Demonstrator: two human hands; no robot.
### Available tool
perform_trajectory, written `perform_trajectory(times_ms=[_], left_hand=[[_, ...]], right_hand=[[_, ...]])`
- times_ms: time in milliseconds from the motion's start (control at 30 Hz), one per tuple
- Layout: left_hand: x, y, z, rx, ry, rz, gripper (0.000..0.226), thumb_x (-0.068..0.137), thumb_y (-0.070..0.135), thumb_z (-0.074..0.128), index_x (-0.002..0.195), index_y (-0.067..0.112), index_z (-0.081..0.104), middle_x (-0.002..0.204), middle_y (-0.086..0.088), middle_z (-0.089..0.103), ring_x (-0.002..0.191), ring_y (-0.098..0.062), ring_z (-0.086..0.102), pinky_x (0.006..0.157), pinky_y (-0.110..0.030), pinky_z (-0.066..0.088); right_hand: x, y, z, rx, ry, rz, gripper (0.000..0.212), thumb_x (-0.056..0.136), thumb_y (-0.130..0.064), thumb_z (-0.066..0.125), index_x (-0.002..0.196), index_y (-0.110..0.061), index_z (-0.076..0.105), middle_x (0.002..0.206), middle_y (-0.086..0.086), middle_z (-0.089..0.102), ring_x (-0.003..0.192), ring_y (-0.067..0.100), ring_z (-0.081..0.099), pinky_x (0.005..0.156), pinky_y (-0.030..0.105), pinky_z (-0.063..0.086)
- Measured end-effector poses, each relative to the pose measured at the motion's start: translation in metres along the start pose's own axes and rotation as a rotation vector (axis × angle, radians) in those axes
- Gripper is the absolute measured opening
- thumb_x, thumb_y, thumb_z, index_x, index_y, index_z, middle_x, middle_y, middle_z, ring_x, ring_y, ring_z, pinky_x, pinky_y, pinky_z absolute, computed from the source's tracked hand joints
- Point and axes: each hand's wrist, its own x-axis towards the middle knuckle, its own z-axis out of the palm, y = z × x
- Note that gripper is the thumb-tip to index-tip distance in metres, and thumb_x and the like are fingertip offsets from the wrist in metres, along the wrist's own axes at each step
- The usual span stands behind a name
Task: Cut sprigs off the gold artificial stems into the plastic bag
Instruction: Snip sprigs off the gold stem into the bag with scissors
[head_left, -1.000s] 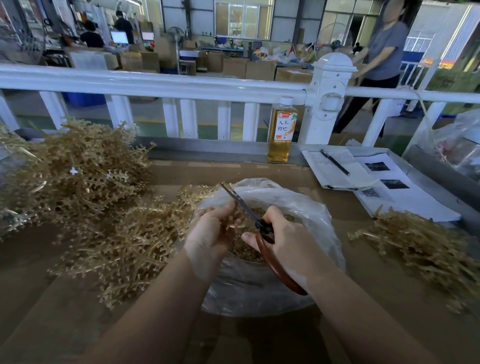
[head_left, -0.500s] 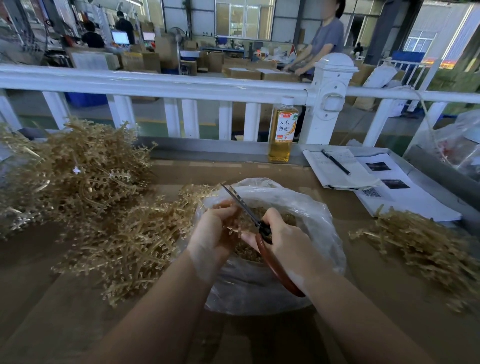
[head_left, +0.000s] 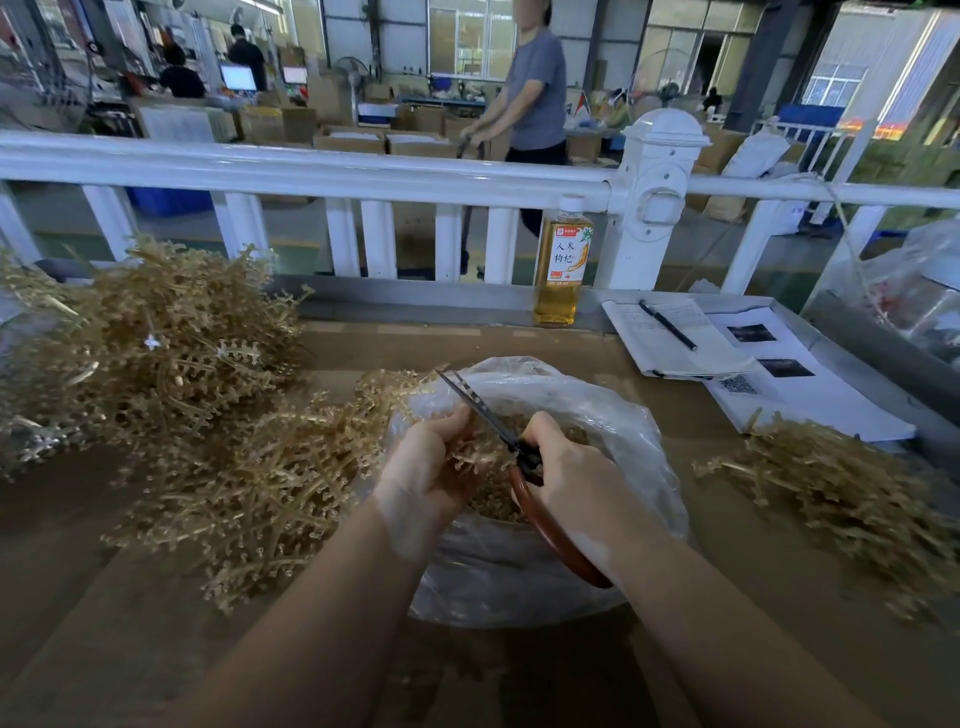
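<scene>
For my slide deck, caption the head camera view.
Left hand holds a gold stem over the plastic bag while right hand works the scissors.

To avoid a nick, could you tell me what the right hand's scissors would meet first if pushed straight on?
Probably the left hand: the scissors in the right hand already lie beside its fingertips, though depth is unclear.

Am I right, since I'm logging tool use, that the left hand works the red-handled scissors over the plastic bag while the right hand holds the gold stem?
Not quite: the hands are swapped. In the head view, the right hand works the red-handled scissors over the plastic bag, while the left hand holds the gold stem.
</scene>
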Motion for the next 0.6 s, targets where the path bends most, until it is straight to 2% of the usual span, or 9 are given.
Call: perform_trajectory(times_ms=[133, 267, 433, 600], left_hand=[[-0.0015, 0.0002, 0.0028, -0.004, -0.004, -0.008, 0.023, 0.095, 0.009, 0.049, 0.077, 0.001, 0.060, 0.051, -0.007, 0.064, 0.038, -0.015, 0.059, 0.032, -0.016, 0.042], [-0.0029, -0.0007, 0.0036, -0.001, -0.008, -0.017, 0.022, 0.095, 0.009, 0.049, 0.078, 0.002, 0.060, 0.050, -0.006, 0.063, 0.036, -0.015, 0.058, 0.032, -0.016, 0.041], [-0.0024, -0.0016, 0.0044, -0.009, -0.007, -0.021, 0.020, 0.095, 0.009, 0.049, 0.079, 0.003, 0.059, 0.049, -0.005, 0.062, 0.036, -0.014, 0.058, 0.033, -0.016, 0.042], [0.0001, -0.0020, 0.0026, -0.002, -0.004, -0.038, 0.018, 0.095, 0.010, 0.050, 0.081, 0.003, 0.060, 0.049, -0.005, 0.062, 0.036, -0.014, 0.058, 0.033, -0.016, 0.042]], right_hand=[[-0.0005, -0.0010, 0.0004, -0.023, 0.005, 0.008, 0.014, 0.098, -0.028, 0.049, 0.102, -0.016, 0.043, 0.076, 0.001, 0.062, 0.070, 0.021, 0.063, 0.065, 0.035, 0.051], [-0.0004, -0.0012, 0.0007, -0.064, 0.020, 0.002, 0.011, 0.100, -0.026, 0.047, 0.103, -0.015, 0.044, 0.078, 0.003, 0.064, 0.071, 0.021, 0.064, 0.061, 0.030, 0.048], [0.0008, -0.0030, -0.0002, -0.071, 0.002, 0.010, 0.012, 0.100, -0.024, 0.045, 0.105, -0.014, 0.045, 0.082, 0.006, 0.067, 0.072, 0.022, 0.065, 0.066, 0.034, 0.053], [0.0026, -0.0010, 0.0017, -0.099, -0.004, 0.021, 0.009, 0.101, -0.023, 0.043, 0.105, -0.015, 0.044, 0.078, 0.000, 0.061, 0.070, 0.019, 0.063, 0.060, 0.025, 0.047]])
